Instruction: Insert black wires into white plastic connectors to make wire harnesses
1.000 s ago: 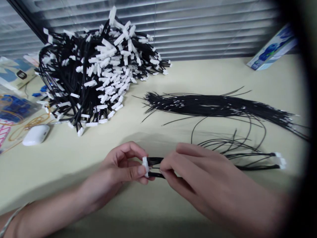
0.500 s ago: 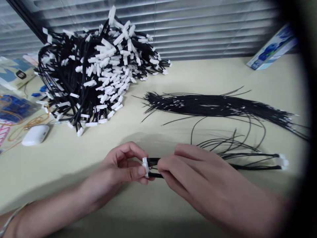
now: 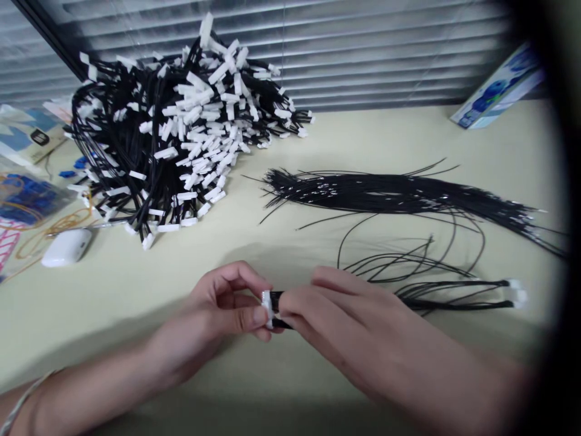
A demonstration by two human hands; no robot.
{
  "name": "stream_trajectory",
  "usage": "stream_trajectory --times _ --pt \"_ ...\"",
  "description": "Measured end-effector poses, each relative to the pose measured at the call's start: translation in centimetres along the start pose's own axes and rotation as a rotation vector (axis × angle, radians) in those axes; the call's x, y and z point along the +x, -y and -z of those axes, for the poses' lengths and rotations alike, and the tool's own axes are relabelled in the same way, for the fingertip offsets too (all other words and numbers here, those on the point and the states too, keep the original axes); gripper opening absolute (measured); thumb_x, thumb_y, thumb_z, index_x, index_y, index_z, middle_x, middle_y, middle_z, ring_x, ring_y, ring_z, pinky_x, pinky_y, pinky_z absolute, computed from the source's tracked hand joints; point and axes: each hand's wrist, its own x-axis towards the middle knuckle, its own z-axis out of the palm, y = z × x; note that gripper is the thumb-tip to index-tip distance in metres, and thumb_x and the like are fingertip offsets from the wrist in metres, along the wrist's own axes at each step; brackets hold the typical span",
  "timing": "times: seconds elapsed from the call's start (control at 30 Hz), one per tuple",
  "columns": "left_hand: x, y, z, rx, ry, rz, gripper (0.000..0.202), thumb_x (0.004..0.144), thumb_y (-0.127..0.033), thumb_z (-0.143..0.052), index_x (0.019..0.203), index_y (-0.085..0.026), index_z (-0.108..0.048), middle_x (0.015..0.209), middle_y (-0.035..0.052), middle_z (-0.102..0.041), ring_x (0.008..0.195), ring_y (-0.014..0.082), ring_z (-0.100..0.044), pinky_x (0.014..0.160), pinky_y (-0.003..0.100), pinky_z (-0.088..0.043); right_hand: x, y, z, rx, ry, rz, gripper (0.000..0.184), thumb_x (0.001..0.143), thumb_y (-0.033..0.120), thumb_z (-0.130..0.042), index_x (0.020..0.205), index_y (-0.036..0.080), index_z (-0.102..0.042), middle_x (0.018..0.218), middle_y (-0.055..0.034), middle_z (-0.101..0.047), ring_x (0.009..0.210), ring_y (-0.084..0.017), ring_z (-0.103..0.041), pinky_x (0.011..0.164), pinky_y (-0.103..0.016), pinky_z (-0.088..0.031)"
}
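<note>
The left grip [image 3: 220, 313] pinches a white connector [image 3: 266, 298].

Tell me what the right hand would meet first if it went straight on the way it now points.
Most likely the connector that the left hand holds, just ahead of the right hand; depth is unclear.

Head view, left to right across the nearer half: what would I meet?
White case → left hand → held white connector → right hand → second white connector.
</note>
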Motion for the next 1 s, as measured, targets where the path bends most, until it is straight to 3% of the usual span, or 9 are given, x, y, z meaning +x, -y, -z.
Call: stream_trajectory --times 0.13,0.2,0.37,0.47,0.6,0.7,0.83,0.9,1.0 --pt "0.0 -0.1 0.1 -0.015 -0.027 -0.020 0.014 0.074 -0.012 -0.070 0.083 -0.017 -0.061 0.073 -0.0013 -0.065 0.069 0.0088 -0.061 0.063 0.017 -0.048 0.1 -0.3 0.8 0.087 -0.027 -0.065 0.031 0.084 0.000 -0.036 0.106 0.012 -0.052 0.092 -0.0020 -0.060 0.084 -0.013 -0.055 0.087 -0.025 -0.040" --pt "0.0 0.0 0.2 -0.007 -0.036 -0.018 0.016 0.072 -0.011 -0.070 0.084 -0.017 -0.062 0.075 -0.0013 -0.065 0.071 0.0099 -0.062 0.067 0.018 -0.048 0.2 -0.3 1.7 0.046 -0.099 -0.069 0.029 0.087 0.004 -0.035 0.111 0.012 -0.050 0.100 -0.0045 -0.060 0.093 -0.016 -0.054 0.089 -0.028 -0.039" --pt "0.0 0.1 0.2 -0.002 -0.047 -0.006 0.017 0.072 -0.014 -0.071 0.087 -0.018 -0.062 0.077 -0.0011 -0.066 0.072 0.0112 -0.063 0.066 0.019 -0.048 0.1 -0.1 3.2 -0.204 -0.189 -0.169 0.032 0.088 0.022 -0.046 0.119 0.013 -0.047 0.077 -0.0027 -0.060 0.065 -0.018 -0.053 0.056 -0.033 -0.040" --pt "-0.1 0.0 0.1 0.002 -0.036 -0.019 0.016 0.075 -0.014 -0.069 0.088 -0.019 -0.062 0.076 -0.0017 -0.065 0.069 0.0083 -0.061 0.065 0.017 -0.047 -0.2 0.2 2.7 -0.307 -0.182 -0.235 0.040 0.084 0.017 -0.048 0.124 0.015 -0.044 0.086 -0.0045 -0.060 0.069 -0.019 -0.053 0.055 -0.033 -0.038" --pt "0.0 0.2 0.1 0.003 -0.033 -0.027 0.015 0.074 -0.011 -0.068 0.086 -0.018 -0.061 0.076 -0.0017 -0.063 0.068 0.0082 -0.059 0.064 0.017 -0.047 0.0 0.5 2.1 -0.253 -0.107 -0.082 0.032 0.084 0.014 -0.042 0.115 0.012 -0.052 0.109 -0.0096 -0.058 0.089 -0.023 -0.053 0.071 -0.036 -0.043" --pt "0.0 0.1 0.0 -0.012 -0.037 -0.033 0.015 0.073 -0.011 -0.069 0.083 -0.019 -0.061 0.077 -0.0022 -0.063 0.069 0.0086 -0.059 0.064 0.017 -0.047 0.5 0.6 2.0 -0.202 -0.074 0.030 0.035 0.086 0.009 -0.032 0.111 0.006 -0.056 0.106 -0.0099 -0.060 0.089 -0.023 -0.051 0.077 -0.036 -0.043" --pt "-0.1 -0.1 -0.2 -0.039 -0.030 -0.030 0.013 0.073 -0.010 -0.069 0.080 -0.018 -0.062 0.074 -0.0024 -0.064 0.068 0.0084 -0.059 0.063 0.016 -0.047 0.7 0.5 1.9 -0.207 -0.083 0.035 0.036 0.091 0.008 -0.029 0.116 0.002 -0.053 0.105 -0.0094 -0.062 0.093 -0.022 -0.050 0.083 -0.036 -0.041" --pt "-0.2 0.0 -0.1 -0.039 -0.031 -0.029 0.013 0.073 -0.009 -0.068 0.081 -0.019 -0.062 0.073 -0.0022 -0.065 0.068 0.0088 -0.060 0.064 0.017 -0.048 0.5 0.2 1.9 -0.220 -0.116 0.040 0.037 0.092 0.008 -0.027 0.123 0.001 -0.047 0.103 -0.0094 -0.063 0.088 -0.021 -0.051 0.080 -0.034 -0.042" --pt "-0.2 0.3 0.1 -0.015 -0.048 -0.026 0.012 0.078 -0.010 -0.065 0.084 -0.020 -0.063 0.076 -0.0014 -0.066 0.069 0.0099 -0.061 0.067 0.019 -0.048 -0.1 -0.2 2.0 -0.251 -0.213 0.014 0.031 0.092 0.010 -0.031 0.118 0.008 -0.048 0.092 -0.0078 -0.064 0.073 -0.018 -0.051 0.065 -0.033 -0.043"
